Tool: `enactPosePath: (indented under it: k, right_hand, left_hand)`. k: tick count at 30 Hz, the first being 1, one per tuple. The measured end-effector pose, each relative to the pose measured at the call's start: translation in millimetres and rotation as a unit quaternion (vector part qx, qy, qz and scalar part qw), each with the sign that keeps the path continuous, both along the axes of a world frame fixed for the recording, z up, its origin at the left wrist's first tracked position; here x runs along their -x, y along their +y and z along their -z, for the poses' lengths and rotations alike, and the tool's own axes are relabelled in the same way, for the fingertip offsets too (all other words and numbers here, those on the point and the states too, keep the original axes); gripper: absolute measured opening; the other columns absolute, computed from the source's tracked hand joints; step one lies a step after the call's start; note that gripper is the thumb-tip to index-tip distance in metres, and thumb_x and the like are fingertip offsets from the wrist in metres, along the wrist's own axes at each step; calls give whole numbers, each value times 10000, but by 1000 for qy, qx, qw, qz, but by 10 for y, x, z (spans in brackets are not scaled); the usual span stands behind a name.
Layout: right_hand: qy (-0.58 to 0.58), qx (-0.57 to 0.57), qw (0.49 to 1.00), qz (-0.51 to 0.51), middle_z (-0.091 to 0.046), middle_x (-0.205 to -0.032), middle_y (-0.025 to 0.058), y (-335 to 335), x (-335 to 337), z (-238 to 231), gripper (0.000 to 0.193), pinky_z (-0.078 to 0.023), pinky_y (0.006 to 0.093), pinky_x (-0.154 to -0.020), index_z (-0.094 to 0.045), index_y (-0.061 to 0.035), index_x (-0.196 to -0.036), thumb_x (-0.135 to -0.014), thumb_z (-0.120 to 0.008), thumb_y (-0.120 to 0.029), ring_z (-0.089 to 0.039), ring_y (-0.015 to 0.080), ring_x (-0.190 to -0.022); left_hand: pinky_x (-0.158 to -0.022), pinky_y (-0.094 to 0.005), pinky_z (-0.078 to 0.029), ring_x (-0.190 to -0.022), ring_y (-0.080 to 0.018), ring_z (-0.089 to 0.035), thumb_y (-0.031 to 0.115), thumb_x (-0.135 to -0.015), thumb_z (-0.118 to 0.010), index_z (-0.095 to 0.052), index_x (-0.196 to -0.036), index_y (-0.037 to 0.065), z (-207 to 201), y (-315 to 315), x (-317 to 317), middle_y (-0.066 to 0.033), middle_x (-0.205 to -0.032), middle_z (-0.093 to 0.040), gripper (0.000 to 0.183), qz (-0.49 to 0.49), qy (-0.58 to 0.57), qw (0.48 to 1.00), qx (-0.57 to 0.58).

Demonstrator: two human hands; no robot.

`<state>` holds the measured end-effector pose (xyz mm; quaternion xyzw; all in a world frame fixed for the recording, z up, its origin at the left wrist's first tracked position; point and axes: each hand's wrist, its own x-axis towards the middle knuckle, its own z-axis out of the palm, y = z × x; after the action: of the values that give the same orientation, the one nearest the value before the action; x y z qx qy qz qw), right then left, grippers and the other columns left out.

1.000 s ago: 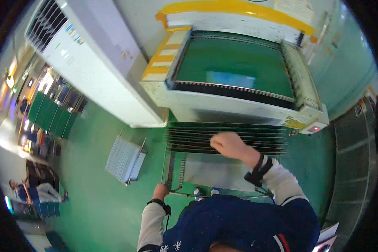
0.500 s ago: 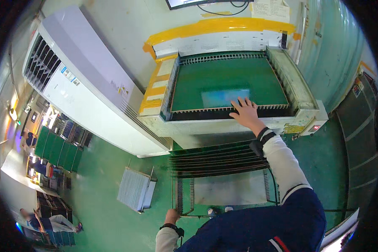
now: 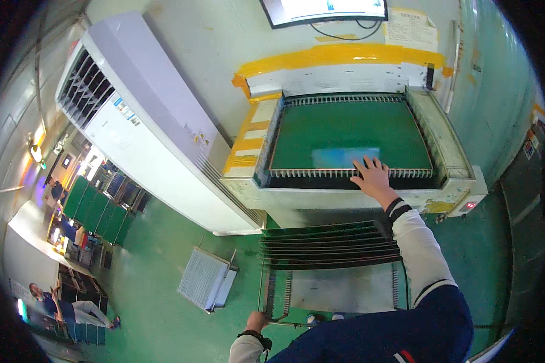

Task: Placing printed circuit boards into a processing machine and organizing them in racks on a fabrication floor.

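Observation:
My right hand (image 3: 376,183) reaches forward with its fingers spread, the fingertips at the front edge of a green panel (image 3: 351,130). That panel lies flat in the top opening of a pale machine (image 3: 321,196), between toothed strips along its sides. A bright reflection shows on its surface. Below, my left hand (image 3: 257,322) is closed round the near left corner of a metal rack (image 3: 284,324). Several dark thin panels (image 3: 321,245) stand in this rack in a row, at the end towards the machine.
A tall white air conditioner (image 3: 157,151) stands left of the machine. On the green floor sits a small rack of pale sheets (image 3: 207,278). Dark panels (image 3: 530,218) lean at the right. A screen (image 3: 324,11) hangs above. A person (image 3: 82,310) sits far left.
The whole view has shifted, so everything appears lower and further right. Both hands keep their places, the right at the panel edge and the left on the rack corner.

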<state>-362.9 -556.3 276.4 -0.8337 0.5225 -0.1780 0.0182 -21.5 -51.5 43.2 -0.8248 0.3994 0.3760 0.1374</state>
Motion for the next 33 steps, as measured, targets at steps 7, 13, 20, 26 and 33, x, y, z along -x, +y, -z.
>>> enactPosePath:
  k: [7,13,20,26,33]
  right_hand:
    - [2,-6,1000,-9,-317,-1403,154,-77,-13,-54,562,-233,570,-1002,-446,-207,-1292,-806,-573,-459,-276,398,-1278]
    - [-72,71,990,-94,-457,-1271,155,325,-33,-80,507,-298,516,-959,-517,-95,-1202,-781,-614,-361,-388,364,-1190]
    - [-198,-96,915,-338,-618,-864,171,1963,-162,-78,399,-460,430,-731,-580,-44,-1089,-782,-617,-296,-580,352,-791]
    - [-76,-221,917,-323,-605,-938,163,2439,-1,306,408,-445,423,-786,-581,-55,-1101,-795,-597,-324,-551,335,-896]
    - [-11,-226,928,-295,-608,-860,161,2492,-68,657,297,-455,447,-728,-616,-53,-938,-777,-599,-301,-572,350,-815]
  left_hand:
    - [-774,-418,-507,-900,-361,-618,192,-720,-603,-659,-939,61,361,125,-108,-179,-926,-646,262,-4,-4,1000,1]
    - [-773,-440,-502,-885,-362,-620,208,-752,-559,-663,-926,70,-67,-80,73,-186,-920,-645,246,18,-18,999,40]
    - [-777,-443,-504,-890,-365,-617,205,-764,-552,-663,-937,67,-104,1,88,-187,-943,-640,247,-37,-4,999,17]
    - [-792,-441,-501,-917,-361,-611,187,-762,-558,-656,-950,57,136,136,41,-192,-977,-631,249,-75,-5,997,25]
    - [-808,-433,-495,-952,-367,-600,186,-772,-551,-640,-985,52,153,116,50,-196,-1023,-619,267,-104,7,994,40]
